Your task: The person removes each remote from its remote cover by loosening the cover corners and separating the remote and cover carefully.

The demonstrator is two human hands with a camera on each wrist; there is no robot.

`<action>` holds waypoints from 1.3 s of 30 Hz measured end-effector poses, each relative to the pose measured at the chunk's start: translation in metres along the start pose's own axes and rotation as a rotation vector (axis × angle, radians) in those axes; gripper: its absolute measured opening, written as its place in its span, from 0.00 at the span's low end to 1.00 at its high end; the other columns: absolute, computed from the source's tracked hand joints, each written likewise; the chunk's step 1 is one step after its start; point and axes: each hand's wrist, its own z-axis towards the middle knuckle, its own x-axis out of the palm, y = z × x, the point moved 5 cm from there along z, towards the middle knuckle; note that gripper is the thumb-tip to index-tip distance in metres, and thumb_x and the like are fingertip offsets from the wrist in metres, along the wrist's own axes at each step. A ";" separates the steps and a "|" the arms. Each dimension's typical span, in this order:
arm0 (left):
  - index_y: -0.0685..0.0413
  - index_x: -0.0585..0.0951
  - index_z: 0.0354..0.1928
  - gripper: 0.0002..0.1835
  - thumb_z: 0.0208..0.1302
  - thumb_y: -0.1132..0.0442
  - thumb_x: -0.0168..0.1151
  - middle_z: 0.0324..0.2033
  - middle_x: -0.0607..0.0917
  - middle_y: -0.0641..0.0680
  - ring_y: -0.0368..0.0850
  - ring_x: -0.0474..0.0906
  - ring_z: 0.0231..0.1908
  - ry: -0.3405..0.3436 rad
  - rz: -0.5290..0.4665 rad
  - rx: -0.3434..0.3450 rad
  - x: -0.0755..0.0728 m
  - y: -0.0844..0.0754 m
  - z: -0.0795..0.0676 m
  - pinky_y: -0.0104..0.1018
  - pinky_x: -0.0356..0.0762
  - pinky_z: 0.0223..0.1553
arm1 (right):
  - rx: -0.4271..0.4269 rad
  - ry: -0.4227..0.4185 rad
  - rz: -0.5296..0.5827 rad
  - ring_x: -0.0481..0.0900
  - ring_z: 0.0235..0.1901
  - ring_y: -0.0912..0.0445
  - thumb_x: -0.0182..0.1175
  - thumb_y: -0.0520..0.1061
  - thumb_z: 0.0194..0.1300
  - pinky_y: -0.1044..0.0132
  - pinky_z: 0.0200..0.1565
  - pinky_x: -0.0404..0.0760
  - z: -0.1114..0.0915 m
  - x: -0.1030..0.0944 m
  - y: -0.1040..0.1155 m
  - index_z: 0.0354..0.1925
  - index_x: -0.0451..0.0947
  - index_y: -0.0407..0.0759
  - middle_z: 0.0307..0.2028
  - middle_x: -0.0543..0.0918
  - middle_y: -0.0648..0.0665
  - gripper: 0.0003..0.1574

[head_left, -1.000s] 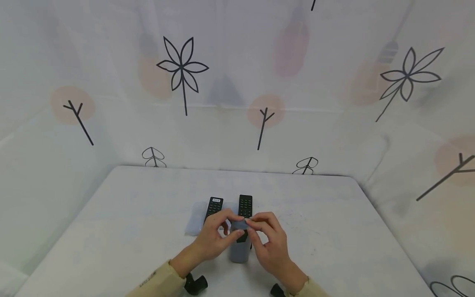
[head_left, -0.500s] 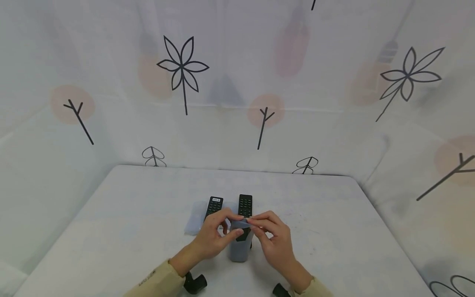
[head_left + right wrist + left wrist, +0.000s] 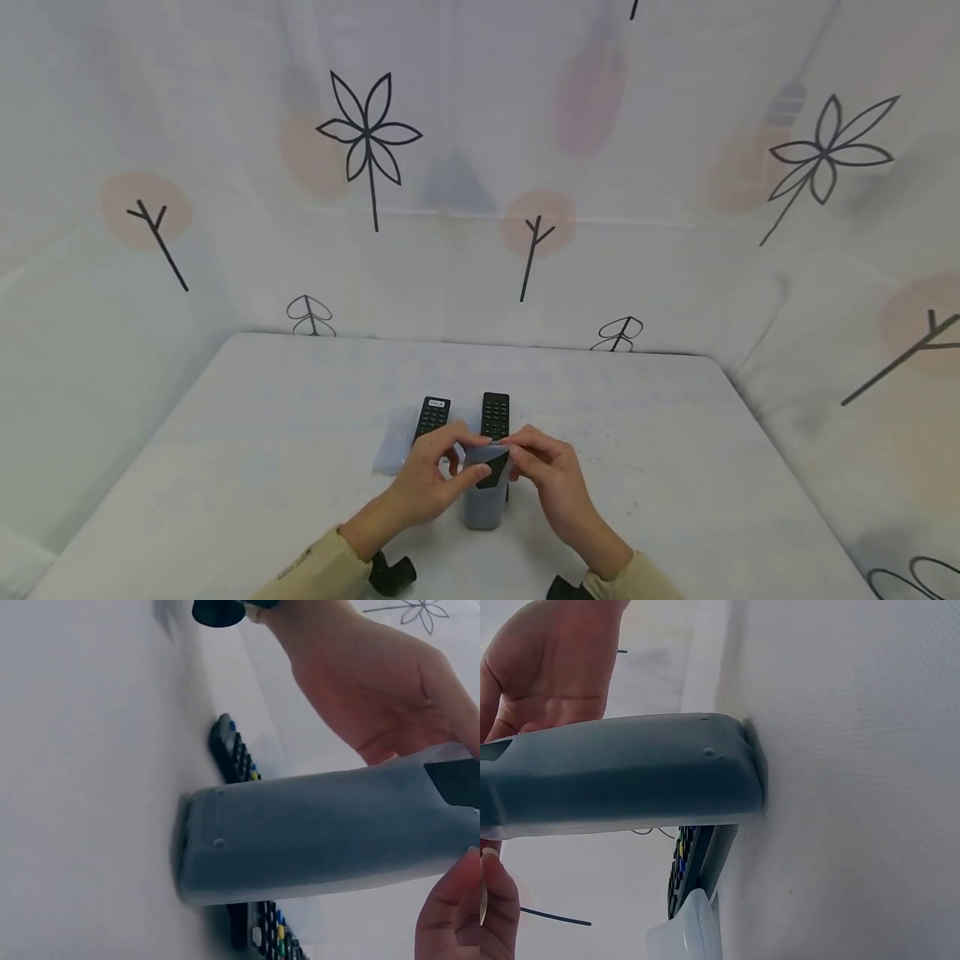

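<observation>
A translucent blue-grey silicone cover (image 3: 483, 507) stands upright on the table, with a dark remote control (image 3: 492, 472) showing through the angled opening near its top. From the left, my left hand (image 3: 429, 477) pinches the upper edge of the cover between thumb and forefinger. My right hand (image 3: 561, 485) pinches the upper right corner of that edge. In the right wrist view, the cover (image 3: 322, 832) rests with its lower end on the tabletop, and the left wrist view shows the same cover (image 3: 630, 776) from its other side.
Behind the hands lie two black button remotes, a left one (image 3: 432, 417) and a right one (image 3: 496, 412). Pale translucent sleeving (image 3: 393, 450) lies by the left remote. A black wrist device (image 3: 393, 575) sits at the left sleeve. Patterned cloth (image 3: 465, 250) hangs behind the white table (image 3: 285, 433).
My right fingers have shifted right, drawing the cover's top edge that way. More of the dark remote shows in the opening. My left hand has stayed nearly in place.
</observation>
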 end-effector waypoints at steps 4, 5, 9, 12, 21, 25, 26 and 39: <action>0.54 0.81 0.51 0.14 0.63 0.68 0.68 0.37 0.82 0.49 0.39 0.74 0.31 0.003 -0.009 0.005 0.000 -0.001 0.000 0.29 0.76 0.25 | 0.110 0.021 0.086 0.77 0.38 0.55 0.59 0.43 0.71 0.62 0.42 0.79 0.001 -0.001 -0.003 0.43 0.86 0.45 0.37 0.81 0.49 0.09; 0.55 0.81 0.51 0.15 0.63 0.68 0.69 0.37 0.83 0.49 0.40 0.74 0.31 0.006 -0.013 0.013 0.000 -0.002 0.000 0.30 0.76 0.24 | 0.121 0.027 0.089 0.76 0.38 0.55 0.59 0.43 0.71 0.62 0.42 0.78 0.001 -0.002 -0.003 0.42 0.87 0.49 0.37 0.81 0.50 0.09; 0.56 0.80 0.52 0.17 0.62 0.69 0.69 0.37 0.82 0.50 0.41 0.74 0.32 0.028 -0.016 0.038 0.003 -0.002 0.002 0.30 0.76 0.25 | 0.079 0.042 0.045 0.76 0.37 0.55 0.59 0.42 0.71 0.63 0.42 0.78 0.001 -0.006 0.000 0.44 0.86 0.44 0.36 0.80 0.50 0.09; 0.55 0.80 0.52 0.17 0.62 0.68 0.69 0.36 0.82 0.49 0.39 0.73 0.32 0.043 -0.010 0.041 0.003 -0.004 0.002 0.30 0.76 0.26 | 0.036 0.014 -0.016 0.77 0.34 0.55 0.59 0.41 0.71 0.63 0.39 0.80 0.000 -0.007 0.001 0.45 0.83 0.33 0.35 0.81 0.50 0.12; 0.54 0.80 0.53 0.17 0.63 0.68 0.69 0.34 0.81 0.49 0.39 0.73 0.32 0.045 -0.013 0.032 -0.001 -0.008 -0.002 0.29 0.75 0.25 | 0.180 0.076 0.016 0.77 0.35 0.56 0.59 0.41 0.70 0.64 0.41 0.78 0.005 -0.008 0.000 0.45 0.85 0.39 0.39 0.83 0.49 0.11; 0.55 0.80 0.52 0.17 0.61 0.69 0.70 0.35 0.82 0.50 0.40 0.73 0.32 0.031 -0.015 0.040 -0.002 -0.009 -0.003 0.29 0.75 0.25 | 0.231 0.130 0.067 0.75 0.34 0.57 0.59 0.41 0.71 0.64 0.41 0.76 0.008 -0.006 -0.002 0.41 0.86 0.53 0.39 0.82 0.51 0.10; 0.55 0.79 0.52 0.17 0.61 0.69 0.70 0.35 0.82 0.50 0.40 0.73 0.32 0.030 -0.012 0.040 -0.002 -0.010 -0.003 0.29 0.75 0.25 | 0.233 0.136 0.072 0.75 0.33 0.58 0.59 0.41 0.71 0.64 0.41 0.76 0.008 -0.006 -0.003 0.41 0.86 0.54 0.38 0.82 0.51 0.11; 0.52 0.80 0.54 0.17 0.64 0.67 0.68 0.36 0.81 0.47 0.39 0.72 0.31 0.039 0.036 0.043 -0.003 -0.010 -0.002 0.28 0.74 0.26 | 0.083 -0.052 -0.086 0.78 0.33 0.53 0.63 0.34 0.66 0.66 0.28 0.74 0.007 -0.006 -0.007 0.41 0.78 0.34 0.44 0.83 0.41 0.05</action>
